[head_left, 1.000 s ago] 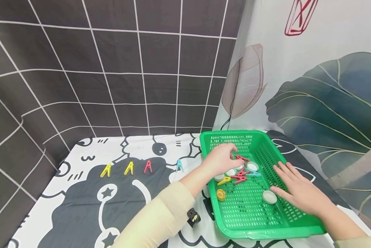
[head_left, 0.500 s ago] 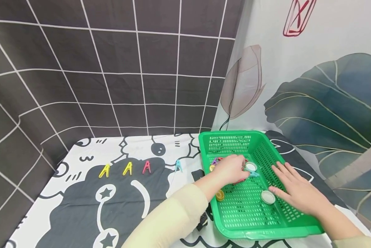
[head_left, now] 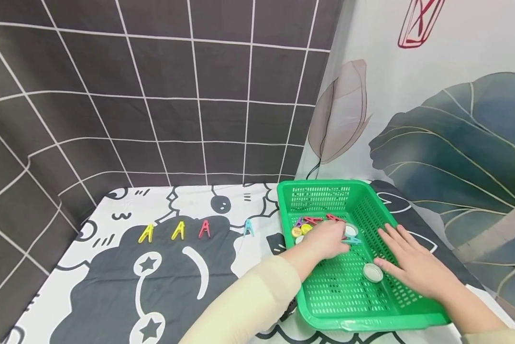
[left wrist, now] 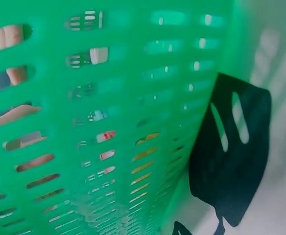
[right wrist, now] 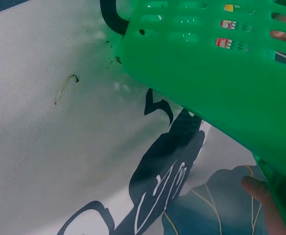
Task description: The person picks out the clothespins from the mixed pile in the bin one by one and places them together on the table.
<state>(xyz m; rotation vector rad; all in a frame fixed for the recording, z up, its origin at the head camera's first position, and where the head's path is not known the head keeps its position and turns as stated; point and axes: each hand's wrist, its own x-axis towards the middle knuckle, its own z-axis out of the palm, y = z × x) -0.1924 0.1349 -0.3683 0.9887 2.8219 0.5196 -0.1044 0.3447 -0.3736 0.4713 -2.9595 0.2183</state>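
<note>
My left hand [head_left: 328, 241] reaches down into the green basket [head_left: 352, 325], fingers bent over the small items there. Its fingertips are hidden in the head view, and I cannot tell whether they hold anything. Around it lie red clothespins [head_left: 313, 220], a blue clothespin [head_left: 352, 240], a purple clothespin [head_left: 299, 221], a white lid [head_left: 351, 231] and a yellow cap [head_left: 306, 229]. My right hand [head_left: 416, 263] rests across the basket's right rim with straight fingers. Another white lid [head_left: 373, 273] lies near its thumb. The left wrist view shows mostly the basket's slotted wall [left wrist: 128, 68].
On the patterned cloth [head_left: 98, 282] left of the basket stands a row: two yellow clothespins [head_left: 178, 231], a red clothespin [head_left: 204, 229] and a blue clothespin [head_left: 248, 227]. A dark gridded curtain [head_left: 154, 71] hangs behind, with a leaf-printed one [head_left: 459, 143] at right.
My left hand has moved right and toward me inside the basket, uncovering caps and clothespins at the back left. Its arm now hides the orange cap. The right hand stays on the rim.
</note>
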